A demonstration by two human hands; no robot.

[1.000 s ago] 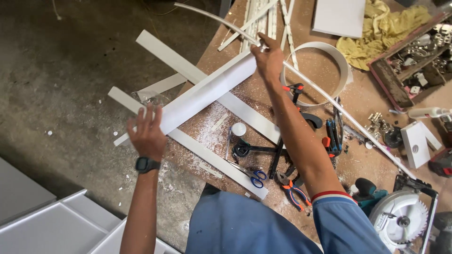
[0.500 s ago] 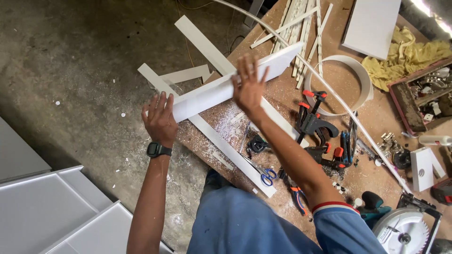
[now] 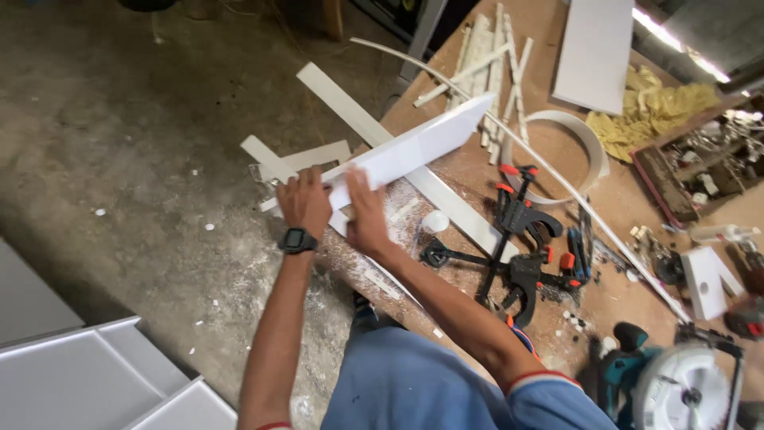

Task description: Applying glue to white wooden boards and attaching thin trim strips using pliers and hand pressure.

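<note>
Board: a long white board [image 3: 414, 147], flat and straight with a slanted far end, held tilted over the near-left corner of the bench [image 3: 605, 263], its near end past the bench edge.
Left hand: the left hand [image 3: 305, 203], with a dark watch [image 3: 297, 240] on the wrist, lies at the board's near end, fingers curled over its edge.
Right hand: the right hand [image 3: 368, 213] is just beside the left, palm flat on the board, fingers together and stretched along it.
Handling: likely light and stiff; the smooth face looks slippery, and the thin edges may chip. Held only at one end, it levers hard, so a grip nearer the middle looks steadier.
Under the board: more white strips [image 3: 358, 119] cross the bench corner.
Right of the board: black clamps [image 3: 521, 239] with orange tips; a circular saw [image 3: 684, 386] at the bench's near right.
</note>
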